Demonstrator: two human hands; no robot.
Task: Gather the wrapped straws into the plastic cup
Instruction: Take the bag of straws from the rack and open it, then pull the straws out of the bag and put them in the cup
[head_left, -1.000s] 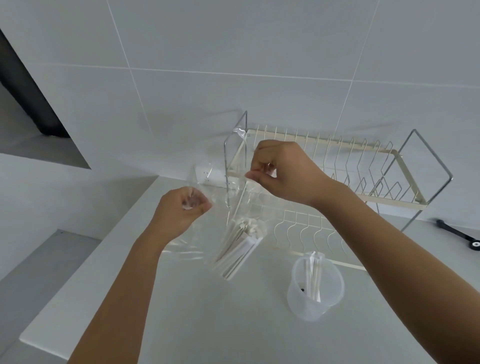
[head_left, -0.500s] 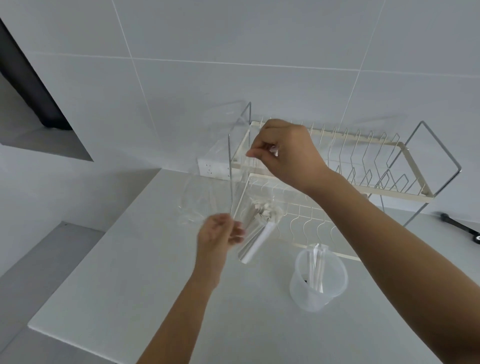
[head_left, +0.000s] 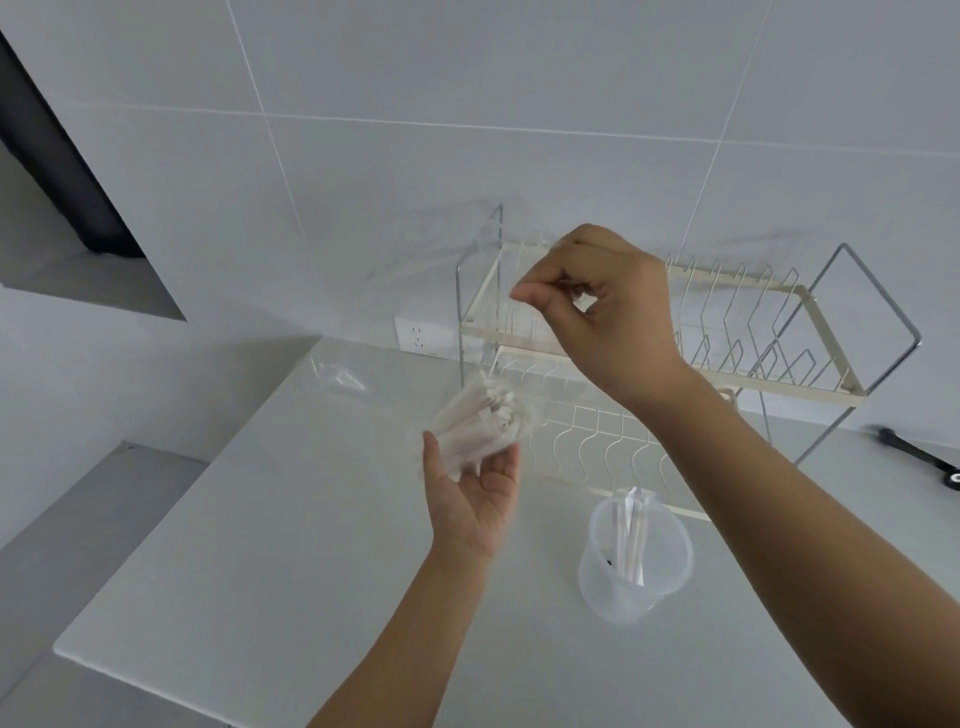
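A clear plastic bag (head_left: 395, 322) hangs above the counter, pinched at its top edge by my right hand (head_left: 602, 306). Inside its lower end sits a bundle of white wrapped straws (head_left: 483, 423), tilted. My left hand (head_left: 475, 491) is below, palm up, cupping the bottom of that bundle through the bag. A translucent plastic cup (head_left: 636, 564) stands on the counter to the right, under my right forearm, with a few wrapped straws standing in it.
A cream wire dish rack (head_left: 748, 343) stands against the tiled wall behind my hands. A wall socket (head_left: 421, 335) is left of it. A black tool (head_left: 919, 457) lies at the far right. The counter's edge (head_left: 156, 670) drops off at the front left.
My left hand let go of the bag's top edge, dropped down and came under the straw bundle, palm up. My right hand stayed up, holding the bag's top.
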